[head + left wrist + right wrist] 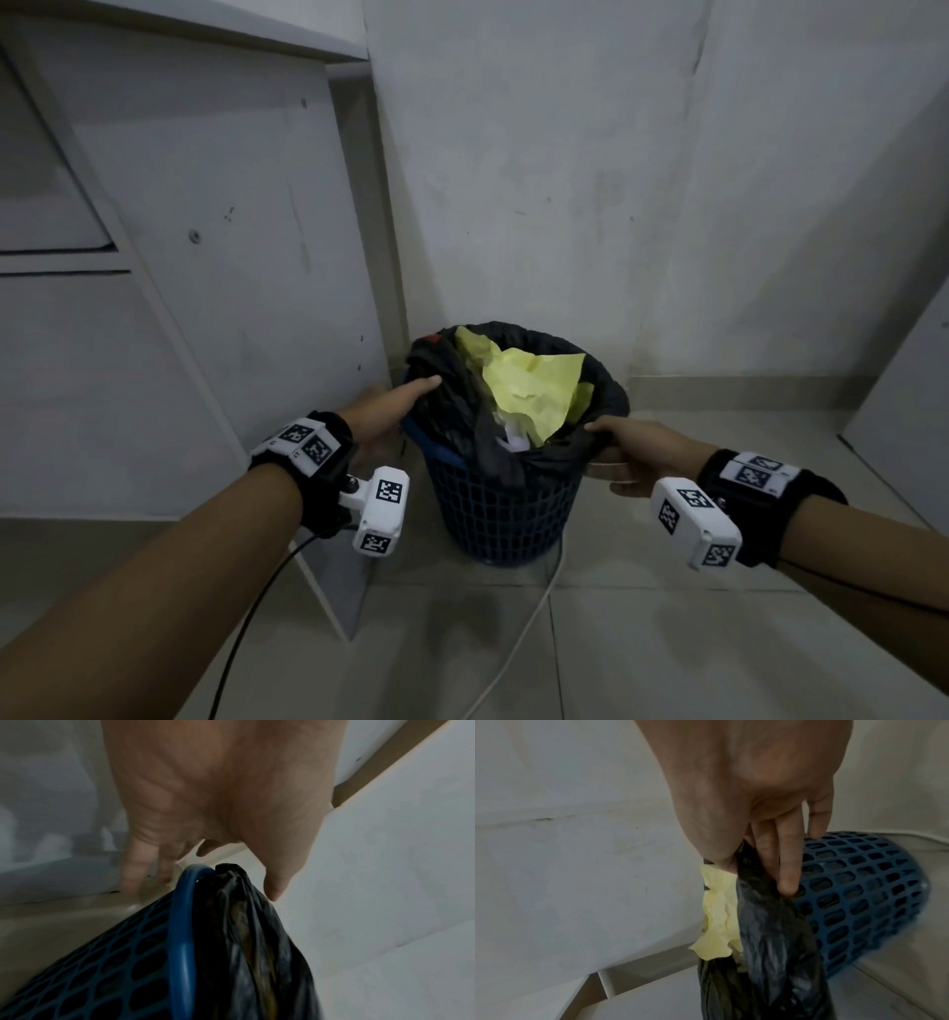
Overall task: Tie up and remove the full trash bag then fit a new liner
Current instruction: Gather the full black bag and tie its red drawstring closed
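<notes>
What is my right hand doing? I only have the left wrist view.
Observer: Your right hand pinches the trash bag edge at the blue basket, thumb inside, fingers outside.
Operator: Is the bag tied yet?
Observer: No, the head view shows its mouth open, with crumpled yellow paper on top.
Operator: Anything on the ground by the basket?
Observer: A white cable runs across the floor from the basket's base towards you.
</notes>
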